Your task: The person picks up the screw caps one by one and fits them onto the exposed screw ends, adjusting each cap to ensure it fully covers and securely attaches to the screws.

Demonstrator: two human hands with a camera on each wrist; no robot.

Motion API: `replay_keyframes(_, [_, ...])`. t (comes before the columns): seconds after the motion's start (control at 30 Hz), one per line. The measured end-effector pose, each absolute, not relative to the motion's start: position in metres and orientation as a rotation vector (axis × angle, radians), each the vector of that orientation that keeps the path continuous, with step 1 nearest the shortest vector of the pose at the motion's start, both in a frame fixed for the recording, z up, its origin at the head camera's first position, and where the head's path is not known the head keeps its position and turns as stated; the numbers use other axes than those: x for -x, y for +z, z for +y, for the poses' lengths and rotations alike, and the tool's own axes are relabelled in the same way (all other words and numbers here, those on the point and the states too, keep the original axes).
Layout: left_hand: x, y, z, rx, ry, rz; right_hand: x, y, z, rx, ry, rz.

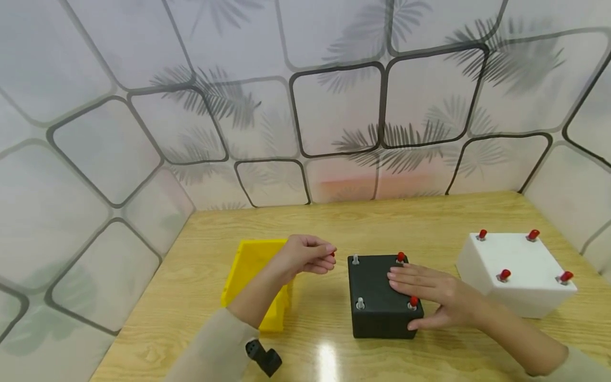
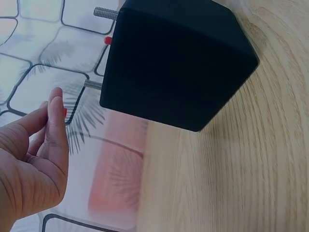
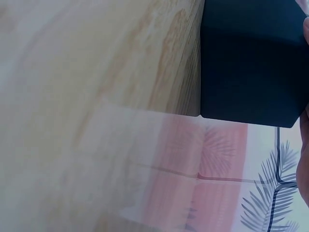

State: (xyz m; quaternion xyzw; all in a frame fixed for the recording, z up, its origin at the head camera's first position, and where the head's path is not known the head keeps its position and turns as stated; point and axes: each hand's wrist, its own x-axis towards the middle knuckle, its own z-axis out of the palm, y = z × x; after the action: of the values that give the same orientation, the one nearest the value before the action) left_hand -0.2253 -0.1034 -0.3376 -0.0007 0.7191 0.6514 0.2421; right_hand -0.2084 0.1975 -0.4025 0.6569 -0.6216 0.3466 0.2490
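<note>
My left hand [image 1: 307, 255] pinches a small red cap [image 1: 332, 254] between thumb and fingertips, just left of a black box [image 1: 372, 278]. Two bare threaded metal posts rise from the box's left side: the far post [image 1: 355, 259] and the near post [image 1: 360, 303]. On its right side sit a far red cap [image 1: 400, 257] and a near red cap [image 1: 413, 302]. Straight fingers of my right hand [image 1: 436, 294] rest across the box top, the thumb at its right side. In the left wrist view, the pinched cap peeks out behind the fingers.
A yellow bin [image 1: 273, 321] stands to the left, partly covered by my left forearm. At the right is a white box [image 1: 517, 260] with several red caps on its top. A patterned backdrop [image 1: 341, 111] closes off the wooden table's [image 1: 324, 223] far side.
</note>
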Motion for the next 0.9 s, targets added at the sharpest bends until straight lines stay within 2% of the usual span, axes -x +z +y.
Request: replay_keyframes(0.9, [0.238,-0.335,-0.07,-0.105,1.735,1.944,0.21,-0.407,0.2,-1.778,0.923,-1.744])
